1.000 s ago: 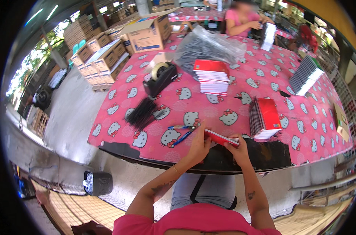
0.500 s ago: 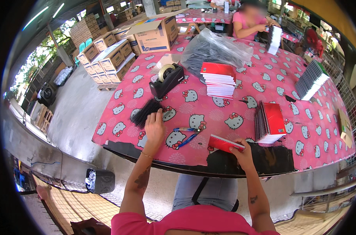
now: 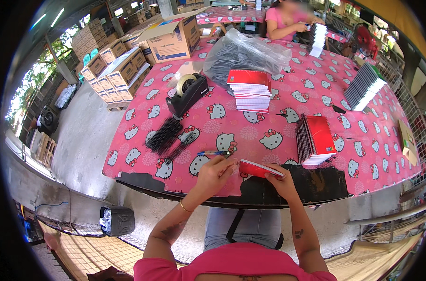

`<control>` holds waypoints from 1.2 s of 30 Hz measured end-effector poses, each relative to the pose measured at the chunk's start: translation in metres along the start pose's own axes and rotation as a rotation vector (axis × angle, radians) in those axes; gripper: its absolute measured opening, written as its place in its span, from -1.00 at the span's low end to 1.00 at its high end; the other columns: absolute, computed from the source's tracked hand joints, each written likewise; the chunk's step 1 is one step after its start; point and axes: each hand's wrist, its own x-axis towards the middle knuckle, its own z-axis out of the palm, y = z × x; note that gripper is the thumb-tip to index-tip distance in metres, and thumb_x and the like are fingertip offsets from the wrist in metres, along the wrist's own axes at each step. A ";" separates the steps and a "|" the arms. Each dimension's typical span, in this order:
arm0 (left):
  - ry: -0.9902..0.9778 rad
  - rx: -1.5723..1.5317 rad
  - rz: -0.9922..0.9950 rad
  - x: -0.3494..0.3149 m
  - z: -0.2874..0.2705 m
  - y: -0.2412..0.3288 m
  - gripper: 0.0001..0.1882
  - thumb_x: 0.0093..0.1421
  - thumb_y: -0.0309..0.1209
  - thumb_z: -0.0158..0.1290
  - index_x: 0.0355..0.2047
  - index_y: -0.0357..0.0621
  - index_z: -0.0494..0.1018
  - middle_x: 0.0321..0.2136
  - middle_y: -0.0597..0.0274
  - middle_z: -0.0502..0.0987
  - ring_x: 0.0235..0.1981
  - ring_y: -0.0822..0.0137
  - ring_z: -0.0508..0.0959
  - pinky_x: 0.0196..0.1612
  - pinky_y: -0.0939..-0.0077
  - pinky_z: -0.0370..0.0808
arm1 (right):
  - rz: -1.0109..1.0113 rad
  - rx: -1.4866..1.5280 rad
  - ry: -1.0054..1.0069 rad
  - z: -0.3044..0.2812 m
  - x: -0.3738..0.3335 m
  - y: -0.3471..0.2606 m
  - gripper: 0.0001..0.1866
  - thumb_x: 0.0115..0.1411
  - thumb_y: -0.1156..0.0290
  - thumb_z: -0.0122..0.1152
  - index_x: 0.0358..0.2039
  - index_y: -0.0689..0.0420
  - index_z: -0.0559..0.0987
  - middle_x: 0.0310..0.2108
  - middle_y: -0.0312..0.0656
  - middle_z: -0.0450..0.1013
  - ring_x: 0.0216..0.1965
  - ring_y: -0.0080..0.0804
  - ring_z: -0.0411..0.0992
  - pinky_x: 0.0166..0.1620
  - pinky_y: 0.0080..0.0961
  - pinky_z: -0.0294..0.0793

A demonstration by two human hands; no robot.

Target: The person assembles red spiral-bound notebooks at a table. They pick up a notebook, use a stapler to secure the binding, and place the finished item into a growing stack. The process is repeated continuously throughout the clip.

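Observation:
My right hand [image 3: 281, 180] grips a small red notebook [image 3: 257, 169] by its right end, holding it tilted above the table's near edge. Just left of it is my left hand [image 3: 215, 175], closed with the fingertips pinched together. Whatever they hold, if anything, is too fine to make out. Beyond this hand lie blue-handled pliers [image 3: 213, 153], partly covered by it. A bundle of black spiral binding coils [image 3: 164, 135] rests farther left, with a looser coil [image 3: 179, 146] beside it.
A black tape dispenser [image 3: 188, 95] stands behind the coils. Stacks of red notebooks [image 3: 249, 91] and bound red notebooks [image 3: 316, 140] stand ahead and right. Behind are a plastic bag [image 3: 245, 54] of black material and a cardboard box [image 3: 173, 40]. A person [image 3: 288, 23] works across the table.
My left hand has left the coil bundle and come right, close to the notebook. A loose coil now shows beside the bundle. My right hand keeps its grip on the notebook.

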 end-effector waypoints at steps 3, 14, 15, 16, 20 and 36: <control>0.021 -0.019 -0.006 -0.004 0.010 -0.005 -0.80 0.20 -0.51 0.19 -0.14 -0.21 0.62 -0.40 0.11 0.58 -0.58 0.31 0.51 -0.53 0.50 0.41 | 0.014 -0.040 -0.025 -0.003 0.000 0.004 -0.71 0.24 0.58 0.21 -0.02 0.27 0.57 -0.15 -0.20 0.56 -0.10 -0.52 0.45 0.03 -0.58 0.39; -0.138 0.004 -0.146 0.011 0.009 -0.011 -0.85 0.30 -0.41 0.11 -0.30 -0.24 0.60 -0.66 0.13 0.51 -0.67 0.24 0.50 -0.53 0.41 0.40 | 0.004 0.015 -0.031 -0.004 0.003 0.006 -0.73 0.26 0.54 0.23 -0.02 0.25 0.58 -0.15 -0.22 0.56 -0.10 -0.53 0.45 0.05 -0.58 0.38; -0.123 -0.013 -0.170 0.014 0.009 -0.010 -0.83 0.30 -0.39 0.10 -0.32 -0.24 0.59 -0.67 0.13 0.50 -0.68 0.23 0.49 -0.53 0.40 0.40 | 0.006 0.014 -0.031 -0.004 0.002 0.008 -0.73 0.26 0.54 0.23 -0.02 0.25 0.58 -0.15 -0.22 0.56 -0.10 -0.54 0.45 0.04 -0.58 0.38; -0.103 -0.029 -0.194 0.016 0.009 -0.010 -0.82 0.31 -0.37 0.10 -0.35 -0.23 0.59 -0.68 0.13 0.50 -0.69 0.21 0.49 -0.53 0.39 0.40 | 0.005 0.012 -0.036 -0.003 0.002 0.008 -0.72 0.26 0.53 0.24 -0.02 0.25 0.58 -0.15 -0.22 0.56 -0.10 -0.54 0.45 0.04 -0.58 0.38; -0.090 -0.053 0.079 0.024 0.007 -0.019 -0.85 0.27 -0.36 0.13 -0.29 -0.19 0.58 -0.59 0.16 0.51 -0.56 0.20 0.55 -0.49 0.38 0.41 | 0.009 0.002 -0.045 -0.004 0.001 0.006 -0.72 0.25 0.52 0.25 -0.01 0.25 0.58 -0.18 -0.21 0.56 -0.12 -0.54 0.45 0.03 -0.57 0.39; -0.148 0.633 0.254 -0.013 0.027 0.014 -0.31 0.27 -0.04 0.05 0.24 -0.30 0.28 0.28 -0.03 0.24 0.35 0.00 0.19 0.35 -0.26 -0.09 | 0.003 -0.181 0.136 0.020 -0.022 -0.034 -0.71 0.24 0.53 0.25 -0.02 0.28 0.58 -0.21 -0.19 0.59 -0.22 -0.58 0.45 -0.09 -0.59 0.44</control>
